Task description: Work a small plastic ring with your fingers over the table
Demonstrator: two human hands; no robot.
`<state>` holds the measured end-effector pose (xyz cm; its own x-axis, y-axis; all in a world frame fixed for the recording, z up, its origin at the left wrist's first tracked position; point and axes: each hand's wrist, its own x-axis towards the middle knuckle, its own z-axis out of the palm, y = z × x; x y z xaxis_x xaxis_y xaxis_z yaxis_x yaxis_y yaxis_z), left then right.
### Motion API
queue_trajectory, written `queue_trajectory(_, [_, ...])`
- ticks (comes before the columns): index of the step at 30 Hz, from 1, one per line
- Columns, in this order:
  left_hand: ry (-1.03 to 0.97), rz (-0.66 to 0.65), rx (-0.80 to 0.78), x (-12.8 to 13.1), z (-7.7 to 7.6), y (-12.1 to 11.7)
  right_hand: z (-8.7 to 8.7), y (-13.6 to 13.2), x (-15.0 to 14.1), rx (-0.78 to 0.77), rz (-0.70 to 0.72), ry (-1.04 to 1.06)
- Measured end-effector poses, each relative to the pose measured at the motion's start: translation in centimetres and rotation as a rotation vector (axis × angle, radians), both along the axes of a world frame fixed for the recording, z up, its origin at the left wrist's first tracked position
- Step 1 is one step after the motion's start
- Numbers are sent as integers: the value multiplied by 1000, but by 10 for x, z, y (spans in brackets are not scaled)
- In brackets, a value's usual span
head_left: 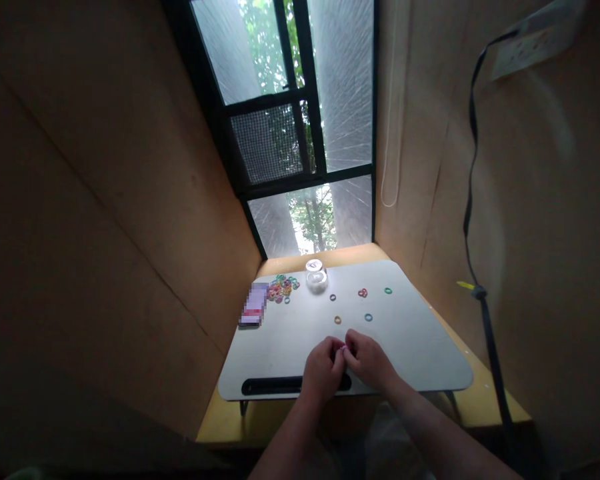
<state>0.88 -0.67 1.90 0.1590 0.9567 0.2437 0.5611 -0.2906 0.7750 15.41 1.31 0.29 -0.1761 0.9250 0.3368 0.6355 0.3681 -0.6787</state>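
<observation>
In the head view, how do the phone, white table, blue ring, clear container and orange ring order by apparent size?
1. White table
2. Phone
3. Clear container
4. Blue ring and orange ring: too alike to rank

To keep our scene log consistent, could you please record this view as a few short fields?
Hands: left hand and right hand meet at a small pinkish item, mostly hidden
Surface: white, round-cornered low table
Spread out: small orange ring, blue ring, dark ring, green ring, red cluster
Left side: multicoloured ring pile beside a rectangular phone
Near far edge: clear, round container
</observation>
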Motion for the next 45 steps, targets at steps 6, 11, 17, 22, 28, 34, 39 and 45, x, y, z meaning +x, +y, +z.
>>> queue_trajectory(6, [-3,-3,-2,-1,0,0,-2,0,0,3,0,-8])
queue_trajectory(11, [4,0,11,-2,-1,0,-3,1,-1,10,8,-21])
queue_trajectory(17, [26,1,1,-1,2,-1,-5,2,-1,18,1,-17])
queue_trajectory(22, [18,7,4,0,1,-2,-5,2,1,17,2,-6])
queue_trajectory(28, [27,1,11,1,0,-2,-4,1,2,16,5,8])
queue_trajectory(34, [38,0,20,2,0,-2,-6,1,1,14,3,5])
queue_trajectory(39, [28,3,12,1,-1,-2,-7,1,1,19,2,6])
queue_trajectory(45, [24,14,15,0,-7,1,-6,1,0,14,4,-3])
